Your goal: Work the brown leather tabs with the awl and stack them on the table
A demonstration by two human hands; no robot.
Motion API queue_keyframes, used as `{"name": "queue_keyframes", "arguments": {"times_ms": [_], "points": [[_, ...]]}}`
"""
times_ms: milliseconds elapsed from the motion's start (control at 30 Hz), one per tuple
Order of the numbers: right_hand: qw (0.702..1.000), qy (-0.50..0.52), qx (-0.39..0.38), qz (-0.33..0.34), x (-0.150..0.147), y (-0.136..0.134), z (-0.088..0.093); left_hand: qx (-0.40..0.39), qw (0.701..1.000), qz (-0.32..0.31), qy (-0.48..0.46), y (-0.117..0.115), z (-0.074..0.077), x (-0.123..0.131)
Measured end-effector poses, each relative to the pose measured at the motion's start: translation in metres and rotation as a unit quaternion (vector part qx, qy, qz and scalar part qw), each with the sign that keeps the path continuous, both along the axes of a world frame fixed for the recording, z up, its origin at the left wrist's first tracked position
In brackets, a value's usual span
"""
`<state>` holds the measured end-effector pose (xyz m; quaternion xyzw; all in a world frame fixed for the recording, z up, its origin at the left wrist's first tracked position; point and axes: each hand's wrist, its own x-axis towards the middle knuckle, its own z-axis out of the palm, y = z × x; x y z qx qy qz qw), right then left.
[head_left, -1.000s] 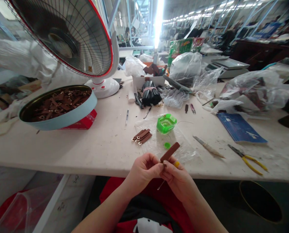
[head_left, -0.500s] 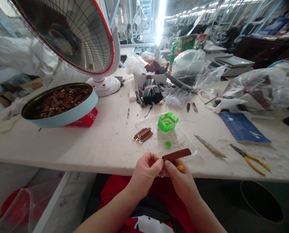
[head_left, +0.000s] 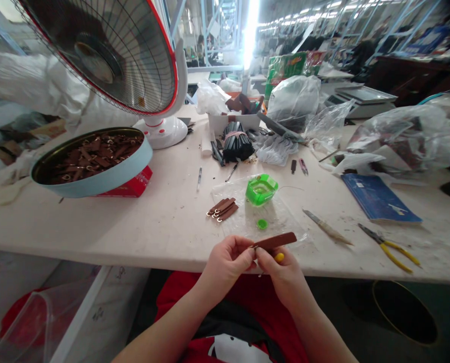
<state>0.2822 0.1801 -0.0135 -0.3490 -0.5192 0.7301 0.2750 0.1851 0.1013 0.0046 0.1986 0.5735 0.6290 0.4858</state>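
A brown strip (head_left: pixel 276 241) is pinched at its left end between both hands, just over the table's front edge. My left hand (head_left: pixel 230 262) closes its thumb and fingers on that end, where a small metal piece partly shows. My right hand (head_left: pixel 281 267) grips the strip from below, and a yellow-ended tool (head_left: pixel 279 257) sticks out between its fingers. Beyond the hands lie a small green cap (head_left: pixel 262 224) and a green container (head_left: pixel 262 190) on clear plastic. Several brown strips with metal hooks (head_left: pixel 223 208) are piled to their left.
A round tin (head_left: pixel 107 180) of brown pieces rests on a red box (head_left: pixel 134 185) beside a fan (head_left: pixel 168 133). To the right are a knife (head_left: pixel 327 227), yellow-handled pliers (head_left: pixel 389 248) and a blue book (head_left: pixel 382 197). Plastic bags (head_left: pixel 295 101) and black strips (head_left: pixel 237 143) sit farther back.
Both hands stay together on the brown strip, which has shifted very slightly. The yellow end in my right hand has moved a little to the left and up.
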Motion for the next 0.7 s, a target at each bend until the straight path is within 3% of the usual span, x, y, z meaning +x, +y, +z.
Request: {"name": "queue_keyframes", "arguments": {"times_ms": [133,300,433,567,700], "points": [[0.999,-0.02,0.028,0.002,0.0,0.004,0.0,-0.019,0.996,-0.011,0.091,0.0,-0.006,-0.002],[1.0,-0.014,-0.023,0.006,0.002,0.01,-0.005,-0.027,0.998,-0.038,0.029,0.002,0.0,-0.007],[0.998,-0.041,0.039,0.003,-0.001,0.01,-0.002,-0.022,0.999,-0.033,0.006,0.005,-0.001,-0.009],[0.994,-0.051,0.095,0.014,-0.003,0.009,-0.001,-0.025,0.995,-0.039,0.086,0.006,-0.006,-0.009],[0.994,-0.062,0.083,0.027,-0.001,0.013,0.0,-0.039,0.99,-0.058,0.123,0.007,-0.007,-0.011]]}}
